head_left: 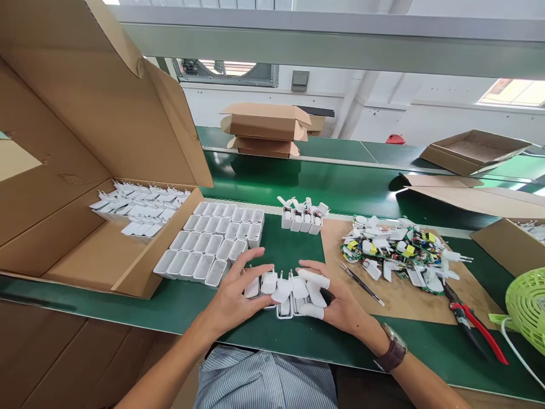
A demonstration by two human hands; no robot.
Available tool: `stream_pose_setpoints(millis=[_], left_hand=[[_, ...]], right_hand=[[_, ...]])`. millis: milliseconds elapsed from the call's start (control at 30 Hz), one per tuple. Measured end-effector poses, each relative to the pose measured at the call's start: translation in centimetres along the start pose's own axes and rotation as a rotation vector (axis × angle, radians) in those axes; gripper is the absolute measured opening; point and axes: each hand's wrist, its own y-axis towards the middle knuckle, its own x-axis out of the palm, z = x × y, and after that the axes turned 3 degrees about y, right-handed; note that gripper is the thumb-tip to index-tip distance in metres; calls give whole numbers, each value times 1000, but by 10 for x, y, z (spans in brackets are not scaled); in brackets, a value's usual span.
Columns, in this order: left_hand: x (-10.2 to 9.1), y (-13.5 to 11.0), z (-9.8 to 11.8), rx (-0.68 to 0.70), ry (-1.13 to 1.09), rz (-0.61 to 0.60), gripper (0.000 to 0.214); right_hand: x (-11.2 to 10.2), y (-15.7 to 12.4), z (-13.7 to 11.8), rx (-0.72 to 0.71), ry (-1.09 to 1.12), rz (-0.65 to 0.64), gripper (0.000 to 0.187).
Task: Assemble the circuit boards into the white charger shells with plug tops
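A short group of white plastic cases (284, 309) with flat white flaps and thin prongs on top stands on the green table before me. My left hand (238, 295) grips the group's left end, thumb in front and fingers behind. At the right end, my right hand (336, 298) holds the group between its thumb and fingers, some tipped with white finger covers. Left of my hands sit rows of empty white housings (200, 264). Farther back stands a small row of housings (301, 220) with parts sticking out of their tops.
An open carton (128, 278) at left holds several white units (140, 204). On a brown board (392, 309) at right lie a pile of circuit boards (400, 250), tweezers (361, 282) and red-handled pliers (472, 321). A green fan (528, 307) stands at the right edge.
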Motion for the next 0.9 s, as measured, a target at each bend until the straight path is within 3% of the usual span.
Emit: stream_pose_setpoints(millis=[100,167,267,367,567,667,767,900], left_hand=[[-4,14,-10,17,-178,-193,30],[-4,21,-14,-5,-254,-250,29],[-2,26,-15,-64,-306,-257,33],[1,26,-13,-146,-331,-239,42],[5,23,-8,-391,-444,-192,64],[10,23,-8,-441,-488,-193,60],[10,23,-9,-459,-487,-226,65],[-15,14,2,-336,-293,-200,79]], right_hand=[[6,8,-4,9,54,28,41],[11,12,-6,5,75,83,27],[17,14,-8,3,49,179,19],[22,13,-8,38,48,256,26],[31,8,-8,227,193,332,30],[35,8,-11,388,201,354,40],[35,9,-16,547,266,275,60],[17,0,-21,570,325,130,98]])
